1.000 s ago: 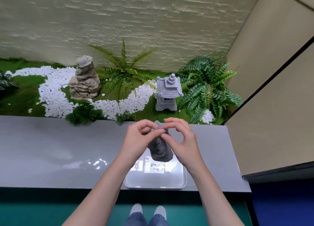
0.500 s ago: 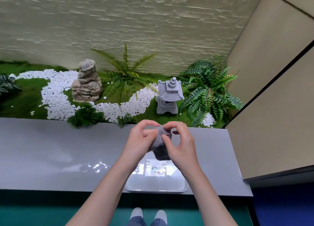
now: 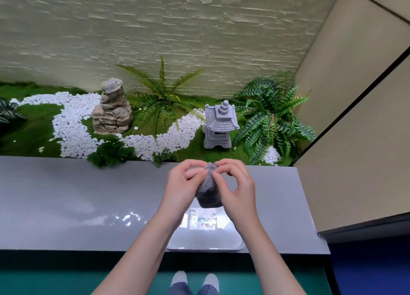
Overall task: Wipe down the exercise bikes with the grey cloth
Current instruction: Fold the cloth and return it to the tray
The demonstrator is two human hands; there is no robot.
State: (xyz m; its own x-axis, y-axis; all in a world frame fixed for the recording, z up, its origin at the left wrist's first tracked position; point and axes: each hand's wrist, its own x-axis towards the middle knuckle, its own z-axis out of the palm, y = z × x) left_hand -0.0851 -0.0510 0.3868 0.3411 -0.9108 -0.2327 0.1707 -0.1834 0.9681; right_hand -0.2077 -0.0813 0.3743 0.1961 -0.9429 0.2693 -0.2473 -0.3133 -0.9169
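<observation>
The grey cloth (image 3: pixel 208 191) is bunched into a soft lump between my two hands, out over the far end of a white tray (image 3: pixel 206 242); I cannot tell whether its lower end touches the tray. My left grip (image 3: pixel 180 189) is closed on the cloth's left side, thumb and fingers curled and pinching near its top. My right grip (image 3: pixel 238 191) pinches the same top edge from the other side, fingertips bent in against the fabric. The two sets of fingers nearly meet above the lump. The tray sits at the near edge of a glossy grey counter (image 3: pixel 77 201), right in front of me. Beyond the counter's far edge lies a small garden bed: a grey stone lantern (image 3: pixel 218 126) just past my hands, a layered rock (image 3: pixel 112 109) to the left, a winding band of white pebbles (image 3: pixel 71 126) on green moss, and ferns (image 3: pixel 271 117) against a pale brick wall (image 3: pixel 155 24). Below the counter I see my light shoes (image 3: pixel 180 277) on a teal floor.
</observation>
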